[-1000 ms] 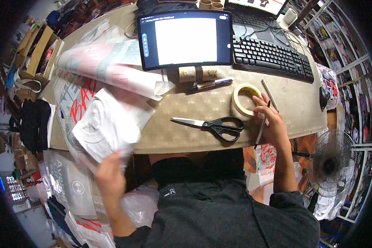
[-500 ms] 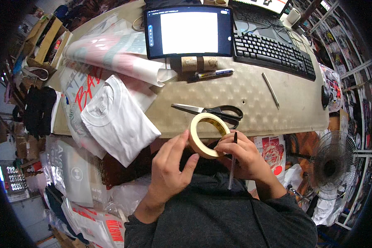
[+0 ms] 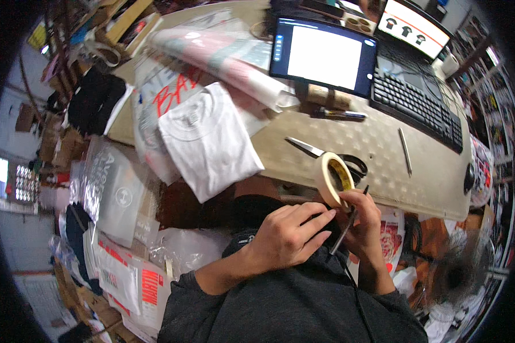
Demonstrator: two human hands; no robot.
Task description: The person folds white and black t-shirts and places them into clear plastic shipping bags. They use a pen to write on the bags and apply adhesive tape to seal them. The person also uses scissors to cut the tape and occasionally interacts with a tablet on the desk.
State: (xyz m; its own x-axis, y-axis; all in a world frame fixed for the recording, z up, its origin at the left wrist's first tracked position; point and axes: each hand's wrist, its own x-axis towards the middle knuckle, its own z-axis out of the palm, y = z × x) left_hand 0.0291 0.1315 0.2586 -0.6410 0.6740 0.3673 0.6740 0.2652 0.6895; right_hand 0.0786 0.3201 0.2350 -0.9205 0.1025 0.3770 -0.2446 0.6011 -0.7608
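My right hand (image 3: 363,226) grips a roll of cream masking tape (image 3: 325,184) by its lower edge. A slim pen (image 3: 340,237) with a dark tip is tucked between the same fingers and slants downward. My left hand (image 3: 292,233) is beside it, fingers stretched toward the right fingertips, with the thumb apart from the index finger and nothing visible between them. Partly behind the tape lie black-handled scissors (image 3: 306,147) on the table. A folded white T-shirt (image 3: 212,143) rests at the table's left front edge.
On the table (image 3: 440,191) stand a tablet (image 3: 326,57), a keyboard (image 3: 418,108) and a laptop (image 3: 412,28). A marker (image 3: 340,115) and a silver pen-like stick (image 3: 405,151) lie nearer. Plastic film (image 3: 223,63) is rolled at left; a fan (image 3: 458,268) stands at right.
The view has turned, so the table appears tilted. My left hand has come off the tape roll and now reaches below it, close to my right fingers. The right hand keeps its hold.
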